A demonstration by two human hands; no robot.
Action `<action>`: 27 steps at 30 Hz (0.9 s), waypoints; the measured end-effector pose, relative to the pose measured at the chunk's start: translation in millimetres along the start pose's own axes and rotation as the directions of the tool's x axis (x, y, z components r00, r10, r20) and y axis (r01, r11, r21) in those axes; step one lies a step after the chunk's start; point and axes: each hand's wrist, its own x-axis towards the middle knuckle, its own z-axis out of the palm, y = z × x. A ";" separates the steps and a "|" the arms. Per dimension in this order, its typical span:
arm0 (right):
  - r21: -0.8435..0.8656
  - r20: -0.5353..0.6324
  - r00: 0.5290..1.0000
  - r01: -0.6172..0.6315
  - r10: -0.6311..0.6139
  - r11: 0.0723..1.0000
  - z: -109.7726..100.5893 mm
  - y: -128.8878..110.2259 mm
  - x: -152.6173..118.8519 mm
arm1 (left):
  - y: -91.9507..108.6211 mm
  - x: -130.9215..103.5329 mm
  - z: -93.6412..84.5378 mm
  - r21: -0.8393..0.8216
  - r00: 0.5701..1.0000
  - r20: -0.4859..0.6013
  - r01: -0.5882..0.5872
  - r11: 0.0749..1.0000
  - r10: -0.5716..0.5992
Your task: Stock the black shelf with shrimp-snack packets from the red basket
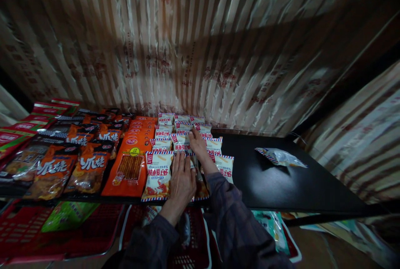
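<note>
Several white snack bags (158, 176) with red lettering and striped edges stand in overlapping rows on the black shelf. My left hand (183, 179) lies over the front bag of the middle column, its fingers stretched out and pressed on the bag's upper part. Farther back, my right hand (197, 143) reaches between the middle and right columns, fingers extended against the bags there. Its fingertips touch a middle-column bag (181, 142). My right forearm partly covers the front bag of the right column (225, 167).
Orange packets (128, 164) and black-and-orange snack bags (56, 171) line the shelf's left side. One bag (281, 157) lies alone on the black shelf (259, 194) at right. Red baskets (90, 235) stand below the front edge. A striped curtain (175, 52) hangs behind.
</note>
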 end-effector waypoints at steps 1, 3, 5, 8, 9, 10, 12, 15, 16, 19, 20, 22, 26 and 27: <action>-0.020 -0.011 1.000 0.018 -0.018 1.000 -1.6 -2.8 -4.8 | -0.4 0.3 0.5 -0.007 1.000 -0.004 0.008 1.000 -0.008; -0.069 -0.025 0.998 0.059 -0.061 0.996 -6.5 -8.8 -17.5 | -1.6 0.9 1.1 -0.017 1.000 -0.012 0.015 1.000 -0.015; -0.069 -0.031 0.995 0.094 -0.096 0.993 -15.1 -14.3 -33.7 | -2.9 1.4 0.8 -0.018 1.000 -0.008 0.007 1.000 -0.007; -0.062 -0.060 0.987 0.145 -0.149 0.987 -37.8 -17.0 -61.5 | -3.3 1.4 -1.0 -0.015 1.000 -0.010 -0.008 1.000 0.008; -0.066 -0.074 0.983 0.165 -0.170 0.984 -47.9 -15.0 -70.8 | -2.5 1.0 -1.9 -0.014 1.000 -0.019 -0.014 1.000 0.014; -0.073 -0.095 0.978 0.178 -0.184 0.981 -58.7 -11.2 -79.7 | -1.1 0.2 -2.8 -0.013 0.999 -0.027 -0.025 1.000 0.025; -0.099 -0.164 0.970 0.163 -0.178 0.982 -80.9 2.8 -95.7 | 2.9 -2.6 -4.5 -0.013 0.997 -0.038 -0.065 0.998 0.064; -0.120 -0.315 0.944 0.062 -0.098 0.991 -108.4 36.5 -112.5 | 10.3 -9.1 -6.2 -0.013 0.991 -0.020 -0.134 0.991 0.133; -0.110 -0.357 0.934 -0.010 -0.030 0.994 -114.6 48.9 -116.0 | 12.4 -11.3 -6.5 -0.011 0.989 -0.008 -0.147 0.989 0.147; -0.050 -0.325 0.932 -0.186 0.160 0.981 -122.9 80.5 -120.6 | 15.7 -15.9 -6.8 0.004 0.989 0.015 -0.145 0.989 0.145; -0.028 -0.306 0.934 -0.202 0.184 0.979 -122.9 87.7 -120.1 | 15.8 -16.5 -6.9 0.013 0.991 0.016 -0.135 0.991 0.135; 0.023 -0.279 0.939 -0.203 0.202 0.979 -120.9 96.7 -116.7 | 15.1 -16.6 -7.5 0.030 0.993 0.012 -0.114 0.993 0.114; 0.124 -0.228 0.947 -0.204 0.227 0.971 -114.8 101.3 -103.5 | 16.5 -15.0 -9.3 0.019 0.993 0.000 -0.117 0.993 0.117; 0.141 -0.216 0.949 -0.202 0.229 0.969 -113.5 101.2 -100.2 | 18.8 -14.6 -9.6 0.006 0.992 -0.008 -0.129 0.992 0.129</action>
